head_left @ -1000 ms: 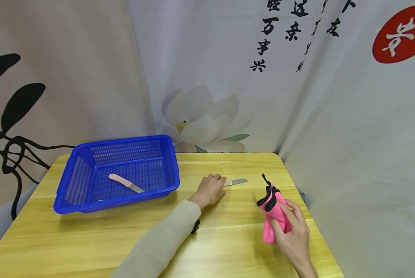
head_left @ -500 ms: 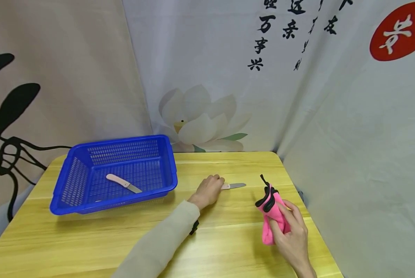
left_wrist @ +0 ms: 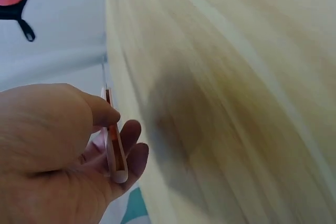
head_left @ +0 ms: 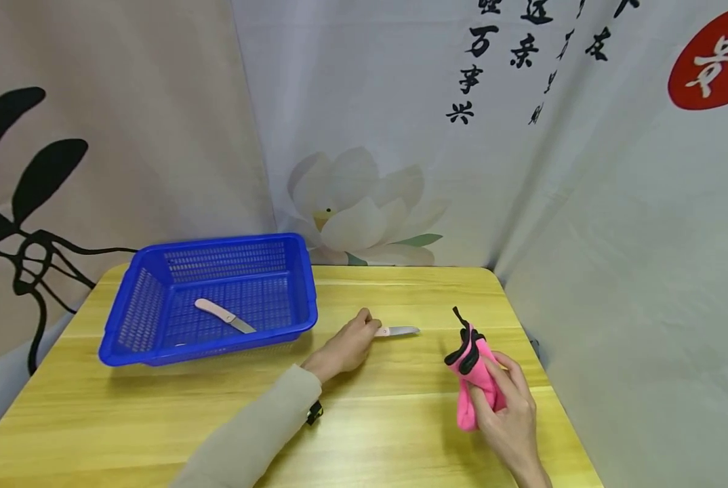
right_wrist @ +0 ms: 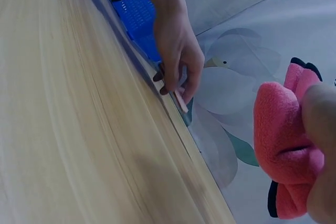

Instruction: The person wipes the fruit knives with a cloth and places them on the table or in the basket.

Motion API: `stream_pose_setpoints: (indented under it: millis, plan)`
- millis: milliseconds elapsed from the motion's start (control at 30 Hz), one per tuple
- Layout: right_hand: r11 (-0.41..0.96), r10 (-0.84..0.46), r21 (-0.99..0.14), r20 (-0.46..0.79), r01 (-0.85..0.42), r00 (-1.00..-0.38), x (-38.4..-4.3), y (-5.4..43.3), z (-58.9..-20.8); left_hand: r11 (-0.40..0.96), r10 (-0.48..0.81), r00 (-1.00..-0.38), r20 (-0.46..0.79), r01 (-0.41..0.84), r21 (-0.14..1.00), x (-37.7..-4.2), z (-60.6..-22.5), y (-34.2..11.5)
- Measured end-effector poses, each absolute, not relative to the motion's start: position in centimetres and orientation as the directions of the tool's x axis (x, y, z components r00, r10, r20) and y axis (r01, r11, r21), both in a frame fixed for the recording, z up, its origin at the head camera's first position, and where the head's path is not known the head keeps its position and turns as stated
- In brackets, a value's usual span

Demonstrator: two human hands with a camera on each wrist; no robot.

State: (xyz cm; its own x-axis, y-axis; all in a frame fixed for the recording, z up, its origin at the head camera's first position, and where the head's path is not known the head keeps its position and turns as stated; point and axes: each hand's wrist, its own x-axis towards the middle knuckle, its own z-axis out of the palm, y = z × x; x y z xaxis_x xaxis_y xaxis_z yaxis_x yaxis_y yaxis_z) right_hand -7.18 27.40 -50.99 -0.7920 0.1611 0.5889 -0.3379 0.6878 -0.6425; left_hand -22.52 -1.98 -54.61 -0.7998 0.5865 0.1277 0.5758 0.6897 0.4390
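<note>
My left hand [head_left: 347, 347] pinches the pale pink handle of a folding knife [head_left: 402, 331] between thumb and fingers, its blade pointing right. In the left wrist view the slotted handle [left_wrist: 116, 156] shows between the thumb and fingertips, off the tabletop. At the right, my right hand [head_left: 510, 410] grips a bunched pink fleece cloth [head_left: 475, 400] with black edging and a black loop at its top. The right wrist view shows this pink cloth [right_wrist: 281, 129] close up, held above the table. A second pale-handled knife [head_left: 220, 313] lies unfolded in the blue basket [head_left: 210, 347].
The basket stands on the back left of the yellow wooden table [head_left: 394, 434]. A printed curtain [head_left: 370, 81] hangs behind the table and along its right side. A black band [head_left: 315, 412] sits at the left sleeve's cuff.
My left hand has drawn back to the left with the knife, and more of the handle shows. The right hand and the cloth hold nearly the same place. The camera view has shifted slightly.
</note>
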Motion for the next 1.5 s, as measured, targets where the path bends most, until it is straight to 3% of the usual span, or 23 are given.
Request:
stream_pose_setpoints:
  millis: [367, 567, 933, 1167, 1500]
  plan:
    - [0.657, 0.062, -0.606, 0.635, -0.447, -0.77, -8.2, 25.6, -50.9, 0.662, 0.527, -0.836, 0.155, 0.518, 0.542, -17.8, -51.1, -6.9]
    - [0.604, -0.03, -0.594, 0.65, -0.532, -0.759, -9.1, 24.2, -50.6, 0.654, 0.511, -0.831, 0.219, 0.542, 0.528, -15.7, -50.3, -9.3]
    - [0.552, -0.24, -0.399, 0.765, -0.732, -0.598, -10.7, 20.2, -49.5, 0.657, 0.416, -0.869, 0.268, 0.491, 0.572, -12.4, -49.6, -12.3]
    - [0.569, -0.286, -0.329, 0.78, -0.754, -0.557, -11.3, 18.3, -48.8, 0.699, 0.355, -0.902, 0.245, 0.431, 0.57, -11.6, -49.3, -12.9]
    - [0.599, -0.44, -0.163, 0.75, -0.784, -0.493, -11.6, 16.0, -48.4, 0.703, 0.371, -0.886, 0.276, 0.463, 0.539, -10.9, -49.1, -13.1]
